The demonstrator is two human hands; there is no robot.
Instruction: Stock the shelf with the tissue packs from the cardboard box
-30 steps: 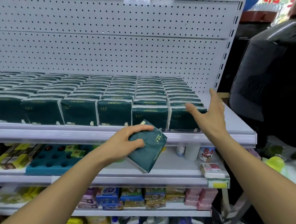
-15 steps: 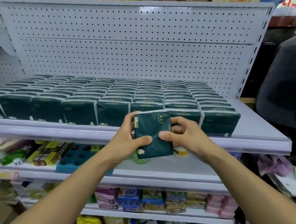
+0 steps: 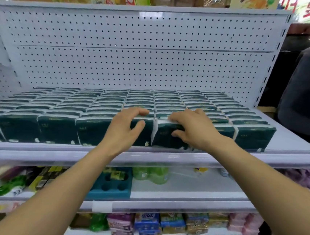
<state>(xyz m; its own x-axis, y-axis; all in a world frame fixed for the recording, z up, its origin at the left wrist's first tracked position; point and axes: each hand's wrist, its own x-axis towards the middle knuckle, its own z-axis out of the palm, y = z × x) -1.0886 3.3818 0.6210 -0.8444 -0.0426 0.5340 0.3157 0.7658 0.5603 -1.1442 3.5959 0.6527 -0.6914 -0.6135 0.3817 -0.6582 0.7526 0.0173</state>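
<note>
From where I stand, the shelf [image 3: 290, 141] is nearly full: rows of dark green tissue packs [image 3: 54, 128] stand on edge, running from the near lip back to the white pegboard [image 3: 137, 58], their long axes lying left to right along the shelf. Toward the middle of the front row the left hand [image 3: 124, 131] lies against the near face of one pack, fingers curled over its top edge and thumb on the front; I cannot tell whether it grips the pack or only presses it in. Just right of it, across a pale seam between packs, the right hand [image 3: 191, 128] grasps the neighbouring pack [image 3: 164, 137], fingers hooked over the top and thumb on the face, seemingly seating it in the row. Both hands are level with the front row and about equally near it, so any further push goes straight away, toward the far packs. Further right the row ends with bare shelf beyond it, the likely place for more stock. The cardboard box is not in view. Below sit a teal tray [image 3: 113, 187], green bottles [image 3: 150, 173] and assorted small packets [image 3: 159, 224]; nothing blocks the hands.
</note>
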